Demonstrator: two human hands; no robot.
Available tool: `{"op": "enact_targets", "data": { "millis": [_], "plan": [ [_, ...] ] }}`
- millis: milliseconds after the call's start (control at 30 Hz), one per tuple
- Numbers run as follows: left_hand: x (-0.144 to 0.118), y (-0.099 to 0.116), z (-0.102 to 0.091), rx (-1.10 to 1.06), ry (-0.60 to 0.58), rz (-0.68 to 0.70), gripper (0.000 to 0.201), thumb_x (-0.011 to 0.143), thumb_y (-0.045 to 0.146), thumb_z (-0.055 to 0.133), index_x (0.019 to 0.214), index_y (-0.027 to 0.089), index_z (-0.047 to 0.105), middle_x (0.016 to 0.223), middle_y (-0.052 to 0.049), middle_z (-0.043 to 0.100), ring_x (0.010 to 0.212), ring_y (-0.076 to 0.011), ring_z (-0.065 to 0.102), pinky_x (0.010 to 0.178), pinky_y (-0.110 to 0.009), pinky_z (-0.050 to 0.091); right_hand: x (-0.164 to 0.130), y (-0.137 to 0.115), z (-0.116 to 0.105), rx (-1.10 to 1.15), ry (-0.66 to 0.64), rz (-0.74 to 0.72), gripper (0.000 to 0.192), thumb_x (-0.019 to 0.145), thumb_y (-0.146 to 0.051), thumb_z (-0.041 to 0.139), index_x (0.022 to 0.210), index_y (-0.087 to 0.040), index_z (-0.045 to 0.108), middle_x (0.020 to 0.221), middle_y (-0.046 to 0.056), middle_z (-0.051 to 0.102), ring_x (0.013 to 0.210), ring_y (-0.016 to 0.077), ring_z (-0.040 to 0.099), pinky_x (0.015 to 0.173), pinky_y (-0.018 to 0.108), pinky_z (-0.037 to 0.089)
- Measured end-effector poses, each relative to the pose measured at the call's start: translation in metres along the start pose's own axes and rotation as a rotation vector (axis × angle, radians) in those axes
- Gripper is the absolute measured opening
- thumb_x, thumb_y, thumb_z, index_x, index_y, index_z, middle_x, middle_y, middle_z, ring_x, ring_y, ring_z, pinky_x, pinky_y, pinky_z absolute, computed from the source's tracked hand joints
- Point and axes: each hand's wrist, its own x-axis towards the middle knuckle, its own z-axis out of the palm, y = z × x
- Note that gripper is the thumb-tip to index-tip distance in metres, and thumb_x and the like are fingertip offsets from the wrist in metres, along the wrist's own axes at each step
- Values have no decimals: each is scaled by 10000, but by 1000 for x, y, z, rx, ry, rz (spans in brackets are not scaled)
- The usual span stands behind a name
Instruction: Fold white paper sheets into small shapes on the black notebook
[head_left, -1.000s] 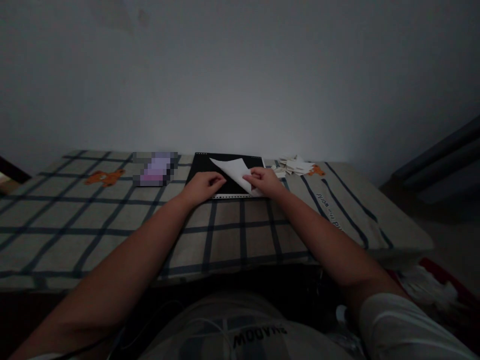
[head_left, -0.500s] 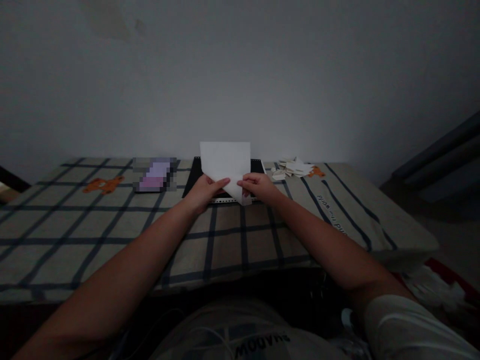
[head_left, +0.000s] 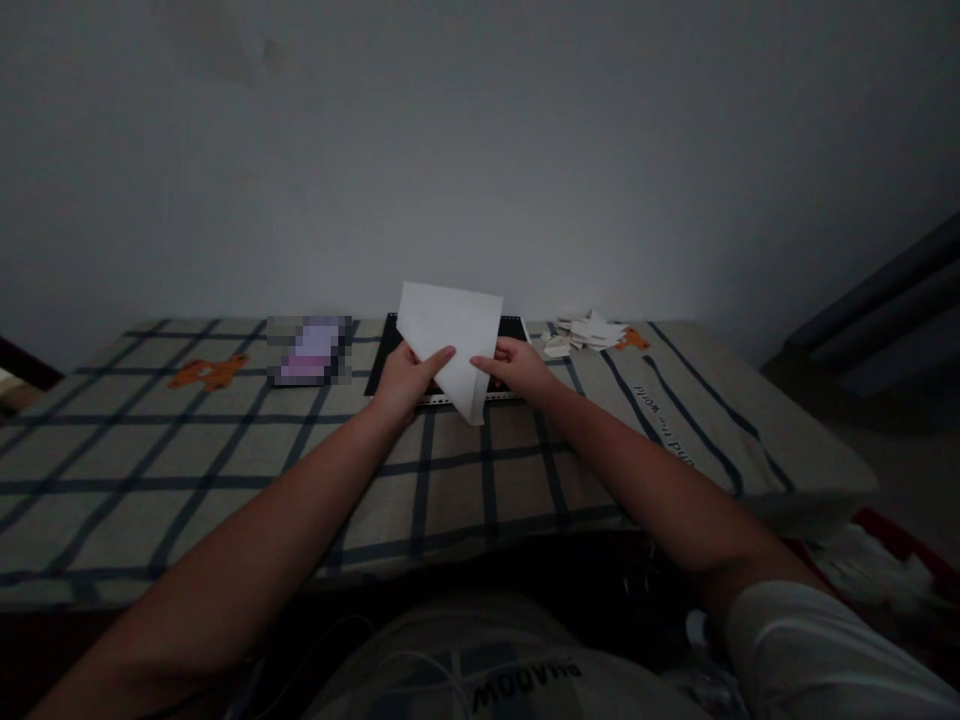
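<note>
Well below paper (head_left: pixel 450 325): perhaps bin (head_left: pixel 898 535) (scraps (head_left: pixel 870 568))

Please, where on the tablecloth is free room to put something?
Free: tablecloth between the orange bear and left forearm; right of the printed words. Crowded: the scrap pile and centre, where left hand and right hand hold white paper above the black sheet.

This looks like a room in a home: a checked tablecloth (head_left: pixel 450 490) printed with orange cartoon bears (head_left: pixel 208 372) and English lettering (head_left: pixel 666 425) covers the surface (head_left: pixel 795 455), which stands against a plain, patchily stained wall (head_left: pixel 480 150)
</note>
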Motion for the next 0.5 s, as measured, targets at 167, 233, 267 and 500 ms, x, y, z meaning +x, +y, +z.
{"op": "enact_targets", "data": {
  "millis": [167, 233, 267, 500],
  "plan": [
    [-1, 4, -1, -65, -59, -13, 498, 688, 450, 869, 1049, 166, 676, 1059, -103, 765, 870, -242, 730, 685, -333, 623, -1, 1, -4, -42, 50, 9, 285, 810, -414, 770, 937, -167, 704, 828, 47, 725, 634, 133, 591, 510, 253, 479],
    [0, 6, -4, -110, -124, -61, 461, 684, 404, 875, 1033, 171, 683, 1082, -97, 768, 902, -234, 735, 767, -352, 637, -1, 1, -7, -51, 48, 6, 275, 814, -415, 759, 923, -167, 707, 813, 40, 717, 628, 124, 582, 522, 252, 482],
    [0, 6, -5, -118, -146, -86, 437, 681, 367, 877, 1023, 172, 687, 1097, -100, 769, 924, -235, 737, 810, -365, 639, -1, 1, -8, -53, 44, 7, 271, 817, -412, 753, 924, -166, 709, 816, 40, 716, 634, 124, 583, 533, 255, 487],
    [6, -2, -8, -124, -100, -101, 411, 675, 288, 885, 1006, 155, 682, 1081, -127, 778, 911, -249, 748, 855, -422, 639, -1, -1, -7, -64, 42, 29, 293, 830, -438, 726, 934, -165, 704, 786, 36, 695, 627, 138, 586, 548, 278, 490]
  ]
}}
